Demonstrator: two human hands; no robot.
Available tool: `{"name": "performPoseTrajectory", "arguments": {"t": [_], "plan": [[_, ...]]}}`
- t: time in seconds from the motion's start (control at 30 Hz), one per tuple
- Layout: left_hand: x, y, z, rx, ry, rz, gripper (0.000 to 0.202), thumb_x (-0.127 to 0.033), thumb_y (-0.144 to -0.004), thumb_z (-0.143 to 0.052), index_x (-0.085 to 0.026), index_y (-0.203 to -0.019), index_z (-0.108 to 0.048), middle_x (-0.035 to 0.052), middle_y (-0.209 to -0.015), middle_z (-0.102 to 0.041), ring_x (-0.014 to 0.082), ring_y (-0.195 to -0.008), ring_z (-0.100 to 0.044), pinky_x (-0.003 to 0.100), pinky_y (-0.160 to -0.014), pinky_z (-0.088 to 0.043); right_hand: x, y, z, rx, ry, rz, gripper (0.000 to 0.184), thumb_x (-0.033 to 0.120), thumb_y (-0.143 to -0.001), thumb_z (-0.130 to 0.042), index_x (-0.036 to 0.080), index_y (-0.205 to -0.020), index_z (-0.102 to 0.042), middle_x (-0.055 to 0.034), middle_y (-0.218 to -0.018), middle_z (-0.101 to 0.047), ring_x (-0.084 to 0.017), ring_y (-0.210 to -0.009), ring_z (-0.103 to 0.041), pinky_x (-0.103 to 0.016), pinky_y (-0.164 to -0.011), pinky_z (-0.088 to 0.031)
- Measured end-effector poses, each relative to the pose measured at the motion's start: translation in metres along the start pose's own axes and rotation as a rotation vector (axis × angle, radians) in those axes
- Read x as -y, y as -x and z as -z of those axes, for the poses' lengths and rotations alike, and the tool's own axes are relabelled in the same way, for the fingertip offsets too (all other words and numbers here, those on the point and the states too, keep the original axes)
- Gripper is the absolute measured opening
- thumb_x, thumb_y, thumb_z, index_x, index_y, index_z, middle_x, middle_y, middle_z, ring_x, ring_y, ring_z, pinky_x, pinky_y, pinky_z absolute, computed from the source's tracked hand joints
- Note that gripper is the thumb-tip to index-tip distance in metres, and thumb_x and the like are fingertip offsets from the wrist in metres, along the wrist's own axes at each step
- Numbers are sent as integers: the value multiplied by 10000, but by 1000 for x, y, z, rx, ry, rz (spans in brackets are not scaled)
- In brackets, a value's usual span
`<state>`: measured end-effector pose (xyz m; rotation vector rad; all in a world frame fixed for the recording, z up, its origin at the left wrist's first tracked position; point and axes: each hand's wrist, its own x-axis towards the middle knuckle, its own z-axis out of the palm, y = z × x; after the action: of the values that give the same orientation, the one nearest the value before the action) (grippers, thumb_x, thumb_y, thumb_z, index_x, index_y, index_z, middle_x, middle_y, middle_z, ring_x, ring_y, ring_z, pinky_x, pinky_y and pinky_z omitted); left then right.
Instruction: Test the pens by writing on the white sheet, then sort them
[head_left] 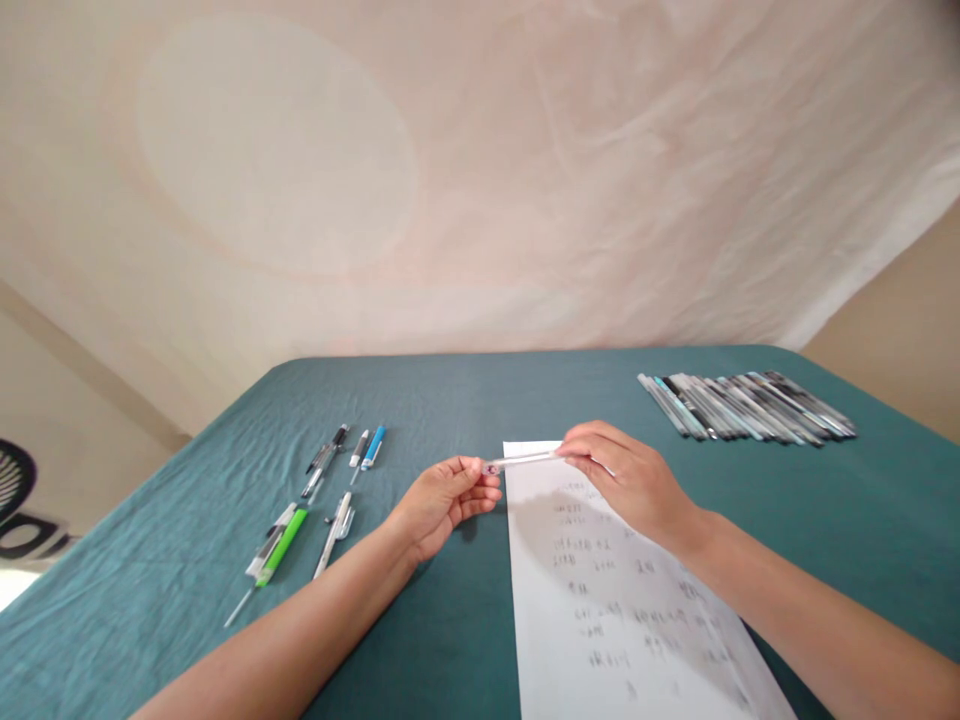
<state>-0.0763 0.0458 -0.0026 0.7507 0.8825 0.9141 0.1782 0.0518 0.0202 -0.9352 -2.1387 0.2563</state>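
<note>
Pale wrinkled wall (480, 200), maybe cloth, stands at the far side, and I look down on a green surface (420, 400) from my place far off. My left hand (454, 500) pinches one end of a thin pen piece (525, 460). My right hand (626, 475) pinches the other end. It is held up between them, above the far left corner of a white paper (540, 600) with writing on it.

I think this thin piece is light and quite stiff, maybe plastic, and smooth enough to slip. It could bend or snap if pushed hard sideways. Fingertips near both ends look like a good hold, with a soft squeeze. I cannot tell just what kind of part it is.

On the left lie a green pen (282, 548), a white pen (332, 535), a dark and clear pen (325, 462) and a little blue piece (373, 448). Far right, many pens (750, 410) lie side by side. A fan (11, 485) shows at the left edge.

My left arm (322, 620) is close to the white pen, so a swing left might knock it. My right arm (810, 610) hides some of the writing.
</note>
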Motion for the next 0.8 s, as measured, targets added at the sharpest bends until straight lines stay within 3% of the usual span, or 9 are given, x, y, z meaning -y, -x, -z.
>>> {"name": "performPoseTrajectory", "arguments": {"t": [0.1,0.2,0.3,0.43,0.57,0.8], "plan": [[1,2,-4,-21,-62,-22,157,-223,-785,-677,-102,-820,-583,82,-794,-689,106,-622,-648,195,-600,-548,1,-1,2,0,-15,-26,165,158,-892,-480,211,-965,-619,-49,-964,-619,-143,-897,-598,-259,-829,-462],[1,3,-8,-77,-186,-150,225,-252,-738,-718,-104,-828,-574,86,-782,-702,144,-633,-668,230,-592,-549,-1,-1,4,32,-32,-86,153,209,-893,-495,212,-972,-627,-38,-934,-630,-139,-850,-602,-248,-781,-460],[2,3,-10,-123,-314,-273,250,-279,-718,-726,-108,-821,-575,64,-719,-701,166,-646,-675,260,-618,-546,-4,0,3,110,-82,-156,205,268,-925,-434,214,-985,-623,-13,-816,-635,-121,-726,-595,-236,-693,-449],[3,1,-9,-172,-414,-329,254,-303,-726,-708,-112,-834,-580,46,-689,-695,150,-637,-667,250,-631,-531,-6,2,1,220,-100,-280,277,343,-953,-348,237,-1036,-590,36,-645,-584,-105,-573,-541,-234,-613,-418],[3,-2,-5,-206,-427,-318,271,-320,-738,-690,-115,-870,-572,47,-704,-693,148,-625,-662,262,-629,-533,-5,0,-1,235,-89,-319,212,353,-936,-391,228,-997,-551,29,-714,-599,-117,-643,-558,-236,-612,-404],[5,-5,-2,-190,-347,-256,277,-308,-744,-692,-112,-895,-567,62,-756,-695,147,-645,-667,264,-644,-545,4,-3,-1,108,-92,-240,55,207,-882,-497,211,-866,-549,-6,-906,-579,-119,-793,-560,-238,-732,-427]]}}
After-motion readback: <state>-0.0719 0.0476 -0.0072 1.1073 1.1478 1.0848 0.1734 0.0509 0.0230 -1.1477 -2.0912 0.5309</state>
